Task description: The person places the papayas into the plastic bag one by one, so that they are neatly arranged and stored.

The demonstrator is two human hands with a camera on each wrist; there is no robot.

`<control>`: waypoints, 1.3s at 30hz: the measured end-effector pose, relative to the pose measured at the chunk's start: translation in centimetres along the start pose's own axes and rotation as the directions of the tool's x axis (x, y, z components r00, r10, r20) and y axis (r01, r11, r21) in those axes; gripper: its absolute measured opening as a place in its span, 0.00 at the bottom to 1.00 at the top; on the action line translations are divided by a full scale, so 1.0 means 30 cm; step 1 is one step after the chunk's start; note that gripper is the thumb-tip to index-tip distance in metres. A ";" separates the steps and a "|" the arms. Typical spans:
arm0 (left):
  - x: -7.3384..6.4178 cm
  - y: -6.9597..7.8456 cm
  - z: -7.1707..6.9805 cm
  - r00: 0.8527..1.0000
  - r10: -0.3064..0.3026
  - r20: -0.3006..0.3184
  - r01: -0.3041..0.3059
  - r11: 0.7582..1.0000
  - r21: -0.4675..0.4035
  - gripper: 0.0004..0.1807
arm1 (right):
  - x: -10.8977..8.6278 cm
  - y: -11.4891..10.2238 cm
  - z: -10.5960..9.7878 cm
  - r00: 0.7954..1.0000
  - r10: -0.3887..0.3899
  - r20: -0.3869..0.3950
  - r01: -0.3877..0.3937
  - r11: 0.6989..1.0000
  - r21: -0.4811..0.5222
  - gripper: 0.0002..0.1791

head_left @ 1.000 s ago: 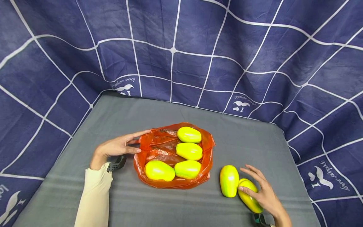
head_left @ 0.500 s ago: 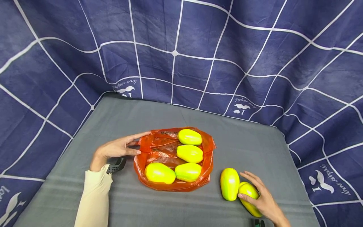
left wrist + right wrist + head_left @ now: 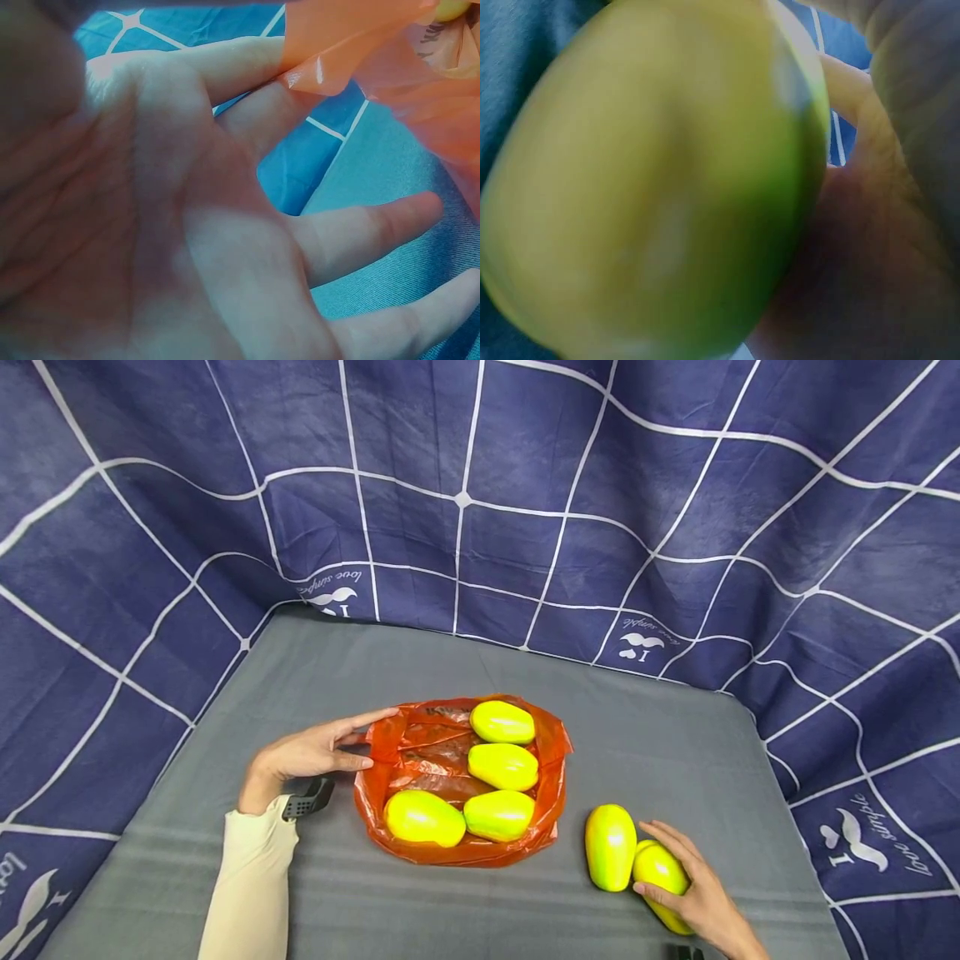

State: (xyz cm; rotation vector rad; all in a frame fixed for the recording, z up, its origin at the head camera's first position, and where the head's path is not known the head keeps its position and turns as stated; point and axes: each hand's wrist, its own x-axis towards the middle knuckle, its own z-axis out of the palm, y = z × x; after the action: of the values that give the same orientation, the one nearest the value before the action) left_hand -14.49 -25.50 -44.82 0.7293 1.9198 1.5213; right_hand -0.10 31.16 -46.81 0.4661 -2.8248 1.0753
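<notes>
An orange-red plastic bag [image 3: 442, 857] lies spread on the grey cloth with its mouth open upward. Several yellow-green papayas [image 3: 502, 766] rest in it. My left hand [image 3: 307, 752] pinches the bag's left edge between thumb and fingertips; in the left wrist view the orange film [image 3: 337, 45] covers the ends of two fingers, while the others stretch out free. At the right, my right hand [image 3: 697, 885] grips a papaya [image 3: 652, 187], thumb on the near side and fingers over the far side. Another papaya [image 3: 610, 847] lies just left of it.
Grey cloth [image 3: 465, 910] covers the table. A dark blue curtain with white grid lines [image 3: 517, 560] hangs along the back and both sides. A black strap device [image 3: 307, 800] sits on the left wrist.
The right hand's fingers have drawn in closer around the papaya, which stays about where it was. Bag and left hand hold still; the head view has tilted slightly.
</notes>
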 end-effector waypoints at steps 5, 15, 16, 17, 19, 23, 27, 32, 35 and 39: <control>0.001 0.002 -0.001 1.000 -0.016 -0.006 0.016 1.000 -0.001 0.45 | -0.018 0.004 0.012 1.000 0.016 -0.014 -0.016 1.000 -0.018 0.47; 0.002 -0.002 0.001 1.000 -0.025 -0.011 0.025 1.000 -0.010 0.45 | -0.027 0.003 -0.001 0.995 0.098 0.002 -0.097 0.992 -0.084 0.41; 0.003 -0.002 0.002 1.000 -0.024 -0.011 0.024 1.000 -0.010 0.45 | -0.027 0.003 -0.004 0.995 0.104 0.001 -0.103 0.990 -0.092 0.40; 0.002 -0.002 0.002 1.000 -0.024 -0.012 0.024 1.000 -0.007 0.45 | -0.027 0.003 -0.006 0.994 0.106 -0.002 -0.106 0.990 -0.098 0.39; 0.002 -0.002 0.002 0.999 -0.028 -0.015 0.028 1.000 -0.005 0.45 | -0.028 0.003 -0.010 0.995 0.104 -0.008 -0.104 0.989 -0.106 0.38; 0.001 -0.002 0.002 0.999 -0.039 -0.019 0.039 0.999 -0.005 0.45 | -0.026 0.004 -0.018 0.997 0.079 -0.022 -0.081 0.992 -0.096 0.36; 0.000 -0.001 0.001 0.999 -0.034 -0.017 0.034 0.999 0.002 0.45 | -0.020 0.001 -0.030 0.997 0.067 -0.023 -0.069 0.994 -0.083 0.35; -0.001 -0.001 0.002 1.000 -0.022 -0.012 0.022 1.000 0.004 0.45 | -0.006 -0.009 -0.045 0.997 0.076 -0.030 -0.079 0.991 -0.109 0.34; -0.001 -0.003 0.001 1.000 -0.008 -0.005 0.008 1.000 0.006 0.44 | 0.005 -0.014 -0.055 0.997 0.073 -0.038 -0.078 0.989 -0.124 0.35; -0.001 -0.003 0.000 1.000 -0.002 -0.001 0.002 1.000 0.011 0.44 | 0.021 -0.020 -0.070 0.997 0.069 -0.045 -0.075 0.988 -0.133 0.35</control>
State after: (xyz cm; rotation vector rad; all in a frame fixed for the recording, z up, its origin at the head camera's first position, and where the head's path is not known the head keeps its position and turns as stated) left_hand -14.48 -25.53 -44.92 0.7309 1.9303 1.5114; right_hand -0.58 31.95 -44.73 0.3293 -2.8748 0.8863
